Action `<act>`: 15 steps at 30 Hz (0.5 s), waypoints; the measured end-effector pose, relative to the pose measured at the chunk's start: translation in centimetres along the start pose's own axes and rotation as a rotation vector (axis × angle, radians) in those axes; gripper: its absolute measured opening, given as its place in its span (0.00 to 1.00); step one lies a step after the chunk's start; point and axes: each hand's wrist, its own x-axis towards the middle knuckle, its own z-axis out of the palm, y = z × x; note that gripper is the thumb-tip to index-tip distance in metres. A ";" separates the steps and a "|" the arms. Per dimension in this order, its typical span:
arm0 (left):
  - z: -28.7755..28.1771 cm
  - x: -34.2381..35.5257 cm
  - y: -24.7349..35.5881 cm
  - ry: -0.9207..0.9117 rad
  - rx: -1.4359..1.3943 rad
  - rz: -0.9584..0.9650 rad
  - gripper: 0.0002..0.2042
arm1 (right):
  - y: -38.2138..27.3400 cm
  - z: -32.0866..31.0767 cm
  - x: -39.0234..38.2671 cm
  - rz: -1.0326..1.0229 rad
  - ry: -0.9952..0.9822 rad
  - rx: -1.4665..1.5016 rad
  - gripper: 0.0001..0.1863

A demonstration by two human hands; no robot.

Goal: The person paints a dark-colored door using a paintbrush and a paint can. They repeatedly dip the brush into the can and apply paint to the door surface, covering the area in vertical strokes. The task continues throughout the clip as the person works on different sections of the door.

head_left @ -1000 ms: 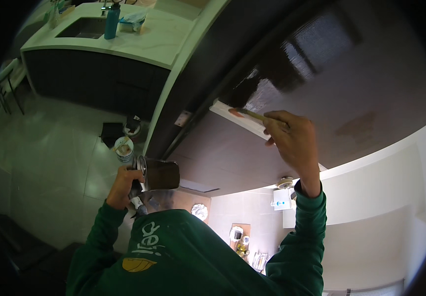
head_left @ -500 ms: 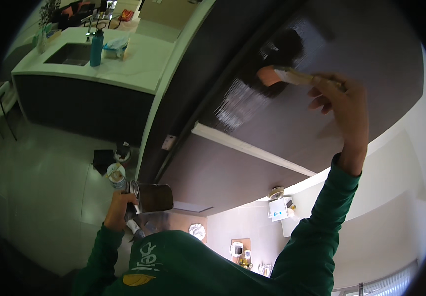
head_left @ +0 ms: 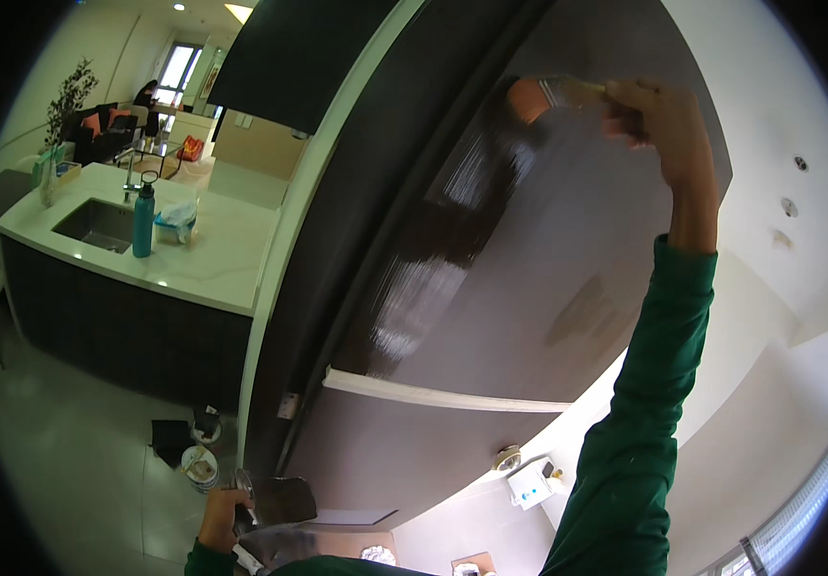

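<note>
Against a panel [head_left: 515, 317], right hand [head_left: 668, 125] grips brush [head_left: 529, 99], left hand [head_left: 223, 511] tin [head_left: 287, 501] (any label unreadable).

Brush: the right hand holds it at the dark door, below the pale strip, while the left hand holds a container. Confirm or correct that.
Not quite: the head view shows the brush above the pale strip, not below it. The rest stands: the right hand holds the brush at the dark door, and the left hand holds a container.

White-topped sink counter [head_left: 227, 276], pale floor [head_left: 78, 451], bright far window [head_left: 180, 69].
</note>
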 end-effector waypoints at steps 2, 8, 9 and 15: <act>0.4 -0.9 0.6 0.028 -0.022 0.034 0.02 | -0.4 -0.7 1.7 -0.015 0.049 0.005 0.12; -0.3 0.6 -0.2 0.050 -0.066 0.000 0.02 | -0.6 -3.1 5.9 -0.077 0.226 0.001 0.12; 0.2 0.7 -0.2 0.055 -0.066 0.013 0.03 | -1.3 -3.5 5.4 -0.108 0.296 -0.051 0.12; -0.9 0.3 0.7 0.020 0.004 0.043 0.03 | -0.5 3.0 -2.6 -0.391 0.832 -0.204 0.10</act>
